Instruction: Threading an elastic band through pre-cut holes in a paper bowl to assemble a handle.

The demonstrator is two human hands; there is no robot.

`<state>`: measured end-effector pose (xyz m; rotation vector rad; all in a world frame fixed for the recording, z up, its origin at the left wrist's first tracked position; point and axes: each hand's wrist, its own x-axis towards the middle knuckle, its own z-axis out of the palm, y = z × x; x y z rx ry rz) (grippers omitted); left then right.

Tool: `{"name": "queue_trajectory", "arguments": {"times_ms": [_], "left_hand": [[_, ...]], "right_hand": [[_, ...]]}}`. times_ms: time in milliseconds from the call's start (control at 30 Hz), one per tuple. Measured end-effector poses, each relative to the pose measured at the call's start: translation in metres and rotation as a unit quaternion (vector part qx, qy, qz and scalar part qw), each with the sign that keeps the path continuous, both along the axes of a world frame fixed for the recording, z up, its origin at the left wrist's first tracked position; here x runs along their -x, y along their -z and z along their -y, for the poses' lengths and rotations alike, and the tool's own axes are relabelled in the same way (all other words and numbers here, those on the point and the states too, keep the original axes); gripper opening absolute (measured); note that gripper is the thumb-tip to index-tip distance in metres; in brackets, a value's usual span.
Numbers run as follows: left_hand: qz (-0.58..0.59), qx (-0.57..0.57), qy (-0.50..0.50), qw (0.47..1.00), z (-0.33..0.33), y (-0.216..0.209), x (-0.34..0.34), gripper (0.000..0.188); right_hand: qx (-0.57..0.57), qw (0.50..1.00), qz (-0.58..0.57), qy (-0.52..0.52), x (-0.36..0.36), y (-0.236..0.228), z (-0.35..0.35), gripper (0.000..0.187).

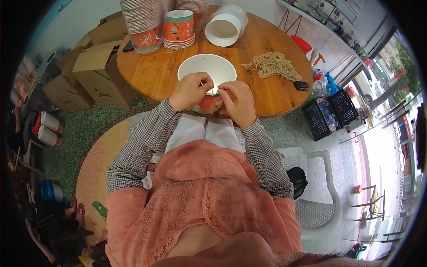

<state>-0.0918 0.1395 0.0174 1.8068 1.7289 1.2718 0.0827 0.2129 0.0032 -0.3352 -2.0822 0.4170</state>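
A white-lined paper bucket (207,66) with an orange and teal printed outside stands at the near edge of the round wooden table, its open mouth up. At its near rim, my left hand (191,91) is closed in a pinch, thumb against fingertips. My right hand (239,102) pinches close beside it, at the same stretch of rim. Something small and thin lies between the fingertips, too small to name. To the right sits a loose heap of beige cord (273,66), apart from both hands.
Toward the back of the wooden table (155,80) are a printed bucket stack (179,29), taller wrapped stacks (144,26) and a white bucket on its side (222,31). A small black object (301,85) lies right. Cardboard boxes (100,71) stand left, black crates (316,118) and a white chair (318,213) right.
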Motion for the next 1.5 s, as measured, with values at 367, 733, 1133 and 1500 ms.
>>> {"name": "queue_trajectory", "arguments": {"times_ms": [367,733,1133,1500], "left_hand": [[-0.107,-0.27,0.026,0.957,-0.004,0.009,-0.001,0.01],[-0.193,-0.08,-0.067,0.976,0.018,0.01,-0.008,0.021],[0.207,-0.05,0.021,0.977,0.008,0.005,0.0,0.018],[0.094,-0.014,0.04,0.995,0.015,0.007,-0.009,0.023]], "right_hand": [[0.158,0.98,0.108,-0.053,0.016,-0.002,-0.019,0.018],[0.261,0.961,-0.005,-0.09,0.017,-0.007,-0.004,0.017],[0.013,0.995,0.099,0.007,-0.036,-0.006,-0.008,0.019],[-0.024,0.997,0.0,-0.073,-0.02,-0.035,0.007,0.01]]}}
